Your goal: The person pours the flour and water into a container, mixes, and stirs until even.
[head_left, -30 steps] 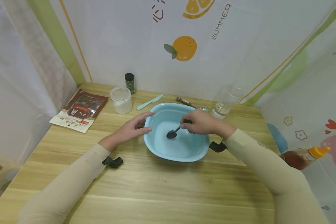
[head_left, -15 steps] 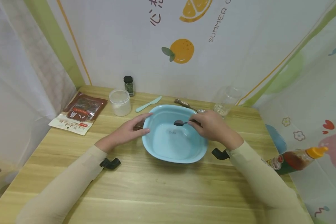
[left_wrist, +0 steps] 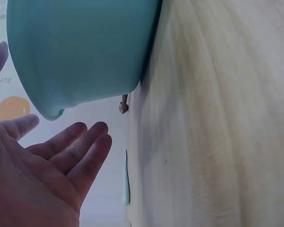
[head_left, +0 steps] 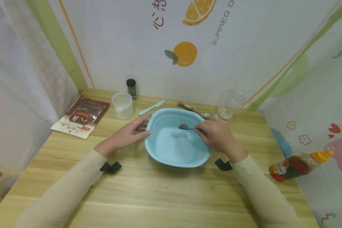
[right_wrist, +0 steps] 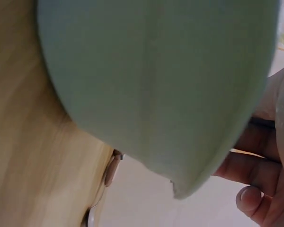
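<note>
A light blue basin [head_left: 175, 153] stands on the wooden table, its outer wall filling much of both wrist views. My right hand [head_left: 220, 136] pinches the handle of a small dark spoon [head_left: 183, 127] over the basin's right rim; the spoon's bowl hovers inside, level above the floor. In the right wrist view, the basin wall [right_wrist: 151, 85] hides the spoon, and curled fingers [right_wrist: 248, 168] show beyond the rim. At the left rim rests my left hand [head_left: 129, 133], thumb and fingers spread. Its fingers [left_wrist: 87, 146] extend loosely below the rim in the left wrist view.
Behind the basin lie a pale green knife [head_left: 151, 107] and a metal spoon with a brown handle [head_left: 188, 107]. A clear glass [head_left: 229, 106] stands back right, a sauce bottle [head_left: 297, 165] at right. Back left are a white-filled jar [head_left: 123, 109], a herb jar [head_left: 132, 89] and a packet [head_left: 81, 117].
My right hand has drawn the spoon up and to the right, from low over the basin floor toward the right rim. The left hand stays at the left rim. The view has shifted slightly.
</note>
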Available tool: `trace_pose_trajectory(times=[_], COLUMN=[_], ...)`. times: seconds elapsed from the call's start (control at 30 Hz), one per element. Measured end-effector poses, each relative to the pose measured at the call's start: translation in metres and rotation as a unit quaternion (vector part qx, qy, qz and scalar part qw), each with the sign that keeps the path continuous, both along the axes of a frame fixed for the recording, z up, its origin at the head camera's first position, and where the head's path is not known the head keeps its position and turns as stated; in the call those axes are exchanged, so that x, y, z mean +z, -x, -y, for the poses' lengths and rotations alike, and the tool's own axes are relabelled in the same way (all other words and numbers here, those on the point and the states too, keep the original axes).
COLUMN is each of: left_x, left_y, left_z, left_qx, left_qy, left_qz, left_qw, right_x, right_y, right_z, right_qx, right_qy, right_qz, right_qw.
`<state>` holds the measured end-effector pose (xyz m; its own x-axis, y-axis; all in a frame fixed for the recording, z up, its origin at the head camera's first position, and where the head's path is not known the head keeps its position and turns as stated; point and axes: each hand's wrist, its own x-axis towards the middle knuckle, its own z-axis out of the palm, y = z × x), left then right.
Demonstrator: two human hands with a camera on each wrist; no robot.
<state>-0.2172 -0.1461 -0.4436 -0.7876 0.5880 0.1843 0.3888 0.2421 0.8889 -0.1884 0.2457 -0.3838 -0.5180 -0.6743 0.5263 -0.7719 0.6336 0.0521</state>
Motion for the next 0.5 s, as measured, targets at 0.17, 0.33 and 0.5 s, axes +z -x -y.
trace_pose_trajectory(times=[0.17,0.33,0.5], left_x=[0.001,0.002,0.007], left_y=[-0.006,-0.014,-0.019], left_z=[0.002,0.008,0.009], left_qx=[0.021,0.072,0.095], left_qy=[0.037,0.114,0.162], left_qz=[-0.034,-0.089,-0.135], left_qw=[0.9985,0.9869,0.9729], right_x=[-0.008,-0.011,-0.011], right_y=[-0.006,-0.011,-0.016], right_z=[-0.009,-0.017,-0.030], right_qx=[0.010,0.012,0.002], right_qy=[0.025,0.046,0.071], right_qz=[-0.016,-0.025,-0.030], right_qw=[1.000,0.999,0.997])
